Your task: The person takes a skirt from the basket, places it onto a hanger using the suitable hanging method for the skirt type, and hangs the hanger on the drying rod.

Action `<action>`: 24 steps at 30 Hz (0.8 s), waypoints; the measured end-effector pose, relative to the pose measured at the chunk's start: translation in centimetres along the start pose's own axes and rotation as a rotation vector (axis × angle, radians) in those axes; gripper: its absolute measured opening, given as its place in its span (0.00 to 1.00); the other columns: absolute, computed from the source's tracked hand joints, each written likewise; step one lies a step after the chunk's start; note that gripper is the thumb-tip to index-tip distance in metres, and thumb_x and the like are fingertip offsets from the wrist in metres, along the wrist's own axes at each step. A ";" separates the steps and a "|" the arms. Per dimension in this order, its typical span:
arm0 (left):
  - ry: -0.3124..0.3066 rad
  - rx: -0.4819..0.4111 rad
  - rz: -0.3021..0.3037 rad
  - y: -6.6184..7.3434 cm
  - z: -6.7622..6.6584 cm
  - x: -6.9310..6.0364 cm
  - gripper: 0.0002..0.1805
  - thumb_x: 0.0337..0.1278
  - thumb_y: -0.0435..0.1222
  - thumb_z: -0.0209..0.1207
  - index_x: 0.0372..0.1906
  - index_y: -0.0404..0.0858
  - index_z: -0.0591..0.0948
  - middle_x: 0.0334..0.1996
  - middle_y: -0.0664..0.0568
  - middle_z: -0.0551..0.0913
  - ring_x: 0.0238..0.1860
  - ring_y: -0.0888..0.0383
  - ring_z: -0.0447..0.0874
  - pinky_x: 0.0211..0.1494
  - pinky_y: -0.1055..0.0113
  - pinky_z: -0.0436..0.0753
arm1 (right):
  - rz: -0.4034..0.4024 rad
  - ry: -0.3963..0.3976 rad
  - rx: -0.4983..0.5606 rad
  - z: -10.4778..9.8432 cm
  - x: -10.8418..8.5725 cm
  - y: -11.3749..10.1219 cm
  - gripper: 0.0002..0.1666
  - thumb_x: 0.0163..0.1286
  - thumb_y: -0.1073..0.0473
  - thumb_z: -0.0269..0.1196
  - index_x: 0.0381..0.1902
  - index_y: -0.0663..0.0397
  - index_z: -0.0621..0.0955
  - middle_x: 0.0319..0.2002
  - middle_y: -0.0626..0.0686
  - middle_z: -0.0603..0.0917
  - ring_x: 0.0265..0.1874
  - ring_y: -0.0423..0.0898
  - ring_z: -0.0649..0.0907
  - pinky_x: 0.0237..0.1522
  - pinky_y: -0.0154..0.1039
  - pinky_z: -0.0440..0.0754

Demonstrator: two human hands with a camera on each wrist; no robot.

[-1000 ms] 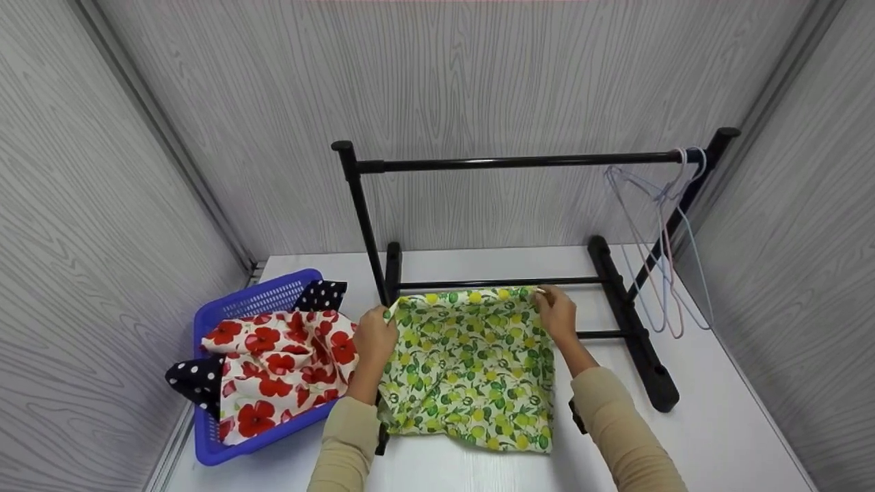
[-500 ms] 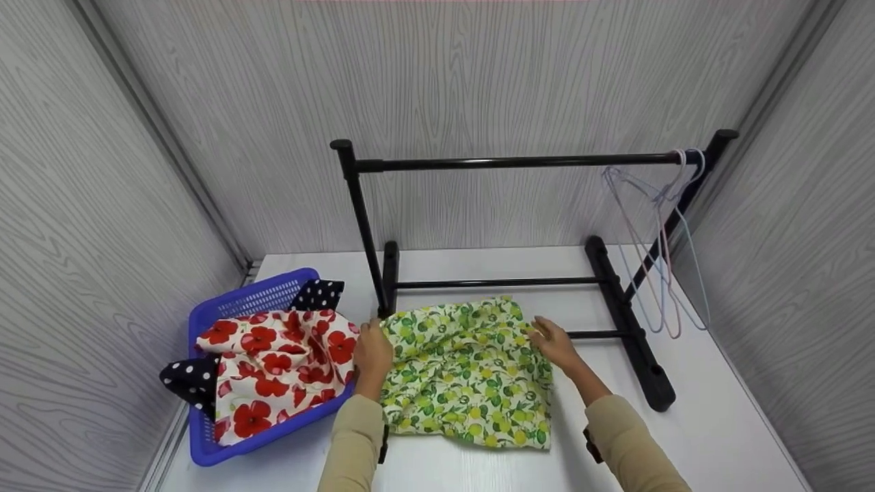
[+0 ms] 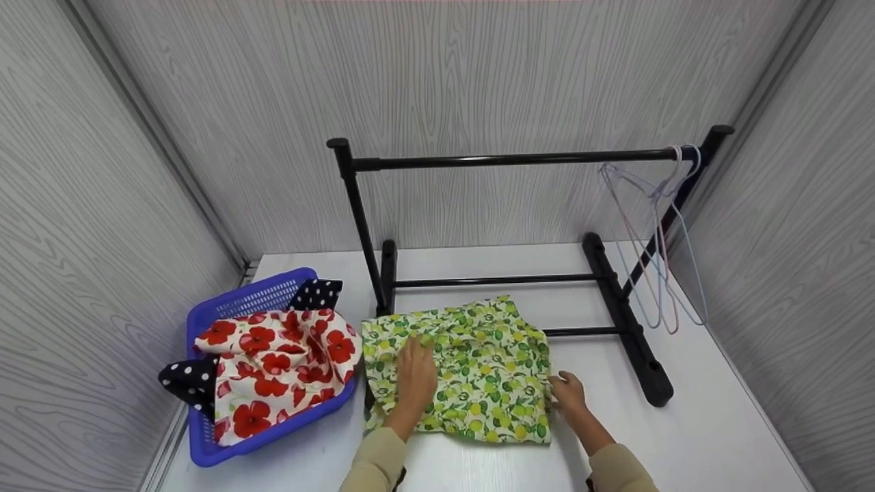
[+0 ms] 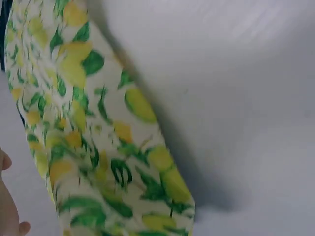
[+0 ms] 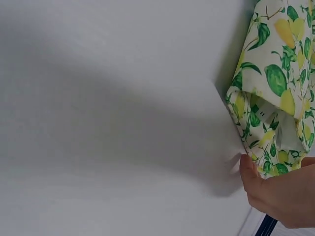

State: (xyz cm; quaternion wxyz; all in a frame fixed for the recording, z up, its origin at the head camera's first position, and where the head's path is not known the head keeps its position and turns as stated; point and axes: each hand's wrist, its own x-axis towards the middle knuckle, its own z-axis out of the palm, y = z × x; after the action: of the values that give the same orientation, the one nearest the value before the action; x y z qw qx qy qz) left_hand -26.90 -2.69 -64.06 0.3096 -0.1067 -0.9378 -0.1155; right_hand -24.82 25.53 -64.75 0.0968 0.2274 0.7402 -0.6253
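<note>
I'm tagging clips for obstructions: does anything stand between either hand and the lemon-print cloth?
Nothing visible does. In the head view, the left hand is over the lemon-print cloth, with its contact unclear, and the right hand is at its right edge. The blue basket stands left of both hands, not between.

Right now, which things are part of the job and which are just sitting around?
Part of the job, it seems:
lemon-print cloth
left hand, over the cloth
right hand, at its edge

Just around, out of the hands (maybe needed later):
blue basket
red-flowered cloth
black dotted cloth
black rack
hangers hanging on it
</note>
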 end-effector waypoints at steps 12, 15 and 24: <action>-0.639 -0.160 0.299 8.2 1.5 -6.2 0.39 0.54 0.61 0.53 0.65 0.41 0.66 0.67 0.41 0.62 0.68 0.44 0.60 0.66 0.47 0.64 | 0.072 0.040 -0.061 0.7 -0.1 0.9 0.38 0.69 0.53 0.46 0.67 0.75 0.54 0.63 0.73 0.60 0.52 0.60 0.72 0.51 0.49 0.75; -0.639 -0.095 0.297 8.9 1.8 -6.7 0.43 0.49 0.64 0.54 0.66 0.42 0.65 0.67 0.41 0.63 0.69 0.43 0.59 0.66 0.47 0.63 | 0.065 0.057 -0.099 1.0 -0.4 1.2 0.35 0.68 0.50 0.49 0.62 0.75 0.63 0.49 0.68 0.74 0.36 0.50 0.78 0.35 0.40 0.78; -0.639 -0.061 0.306 9.7 2.2 -7.4 0.46 0.45 0.65 0.57 0.67 0.45 0.63 0.67 0.40 0.63 0.68 0.39 0.59 0.64 0.45 0.64 | -0.094 0.075 -0.227 2.6 -1.1 2.1 0.41 0.65 0.51 0.56 0.62 0.79 0.58 0.58 0.75 0.66 0.55 0.65 0.72 0.54 0.53 0.73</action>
State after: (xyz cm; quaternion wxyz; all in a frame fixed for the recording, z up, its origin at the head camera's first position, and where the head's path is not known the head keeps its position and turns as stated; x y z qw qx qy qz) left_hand -19.70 6.19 -68.78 0.0107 -0.2860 -0.9565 -0.0566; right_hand -23.27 23.00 -66.67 0.0649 0.2031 0.8192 -0.5324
